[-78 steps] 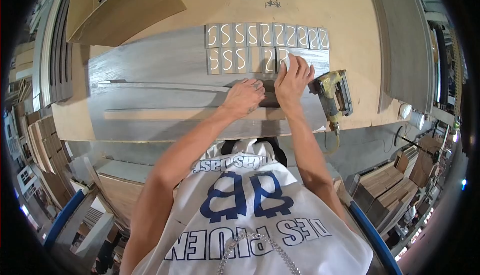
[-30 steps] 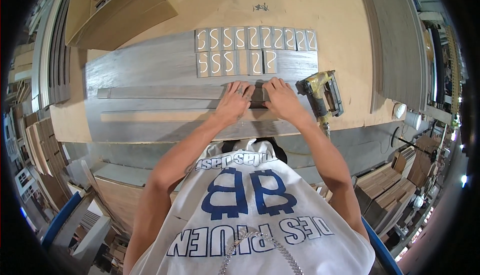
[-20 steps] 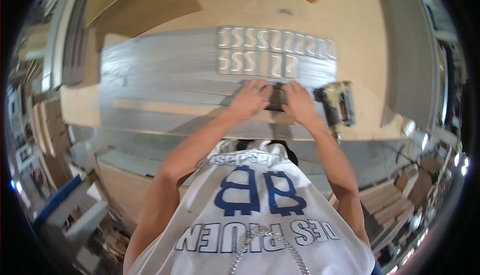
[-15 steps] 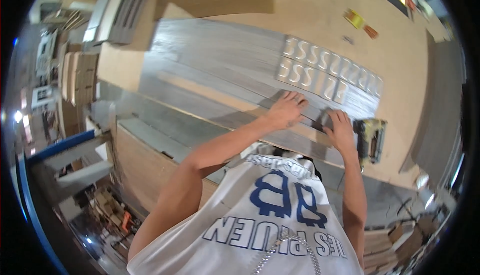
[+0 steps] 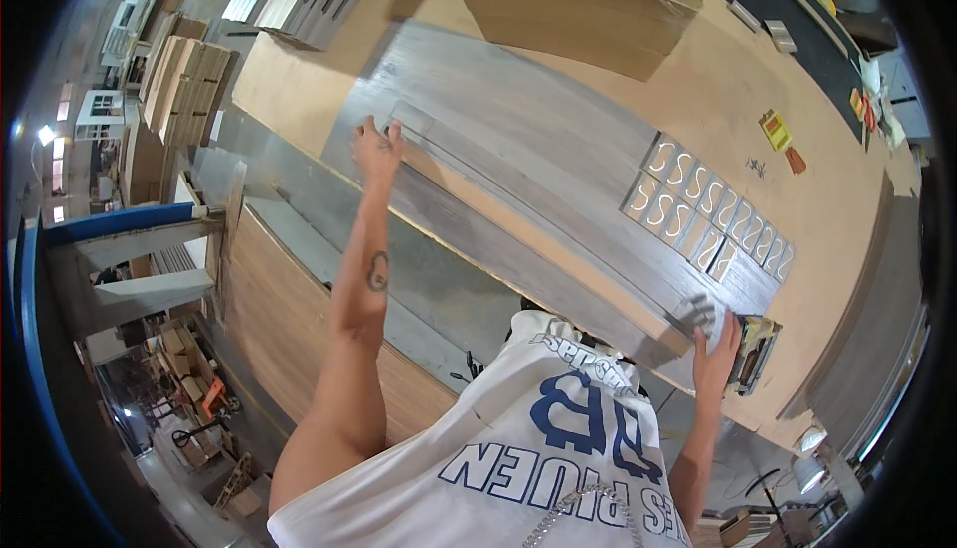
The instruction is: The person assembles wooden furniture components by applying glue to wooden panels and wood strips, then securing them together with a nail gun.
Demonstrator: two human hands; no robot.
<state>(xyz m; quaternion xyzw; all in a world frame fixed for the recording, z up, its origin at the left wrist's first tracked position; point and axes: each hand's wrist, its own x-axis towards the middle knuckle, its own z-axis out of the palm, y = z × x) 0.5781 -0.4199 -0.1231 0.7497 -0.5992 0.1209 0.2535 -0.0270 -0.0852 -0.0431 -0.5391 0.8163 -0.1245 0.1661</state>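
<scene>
so, you're prob. lining up the gray strip (image 5: 538,211), lying 10-to-4 o'clock on the board (image 5: 518,99). l. hand (image 5: 376,154): 10 o'clock end, can't tell if gripping; r. hand (image 5: 714,361): 4 o'clock, spread, empty. next prob. needs ends flush.

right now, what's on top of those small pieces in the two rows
White squiggly lines lie across the tops of most of the small pieces. The surface right beneath each line is covered, and the undersides cannot be seen.
</scene>
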